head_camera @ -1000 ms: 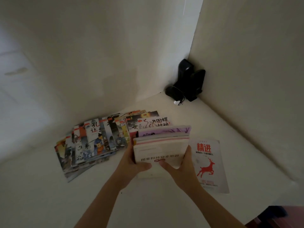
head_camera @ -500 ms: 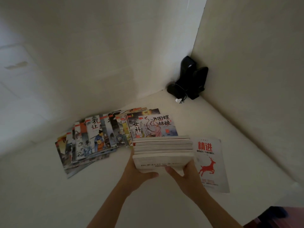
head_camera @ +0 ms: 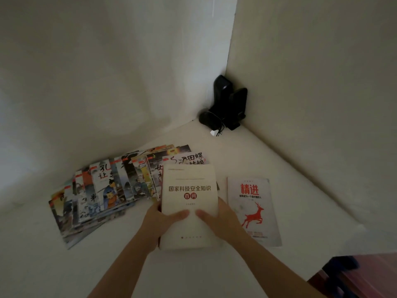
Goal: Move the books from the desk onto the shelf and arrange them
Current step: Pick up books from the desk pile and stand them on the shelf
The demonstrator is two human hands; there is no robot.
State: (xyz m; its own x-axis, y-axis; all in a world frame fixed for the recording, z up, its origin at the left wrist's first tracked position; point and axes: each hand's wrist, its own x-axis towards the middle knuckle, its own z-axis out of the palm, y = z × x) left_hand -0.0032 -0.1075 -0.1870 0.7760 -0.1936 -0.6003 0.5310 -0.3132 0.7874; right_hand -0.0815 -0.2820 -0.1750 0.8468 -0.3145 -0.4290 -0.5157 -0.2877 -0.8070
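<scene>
Your left hand [head_camera: 160,220] and right hand [head_camera: 223,218] both hold the cream-covered book [head_camera: 189,203] with red Chinese title characters, each gripping a lower side edge with the thumb laid across the front cover and the other fingers hidden behind or beneath it. The two thumbs point toward each other and almost meet near the cover's lower middle. The book faces you, cover up, over the white shelf surface [head_camera: 268,155]; whether more books lie stacked under it you cannot tell from this angle. Its far edge overlaps the near end of a fanned row of illustrated picture books [head_camera: 103,190], which lie flat and spread out to the left along the back wall. Just beside your right hand, a white book with a red deer [head_camera: 253,209] on its cover lies flat on the shelf, apart from the cream book. In the far corner, where the two white walls meet, black speakers [head_camera: 227,104] stand upright with a tangle of cord at their base. At lower right, a dark reddish surface [head_camera: 365,278] shows past the shelf's edge.
</scene>
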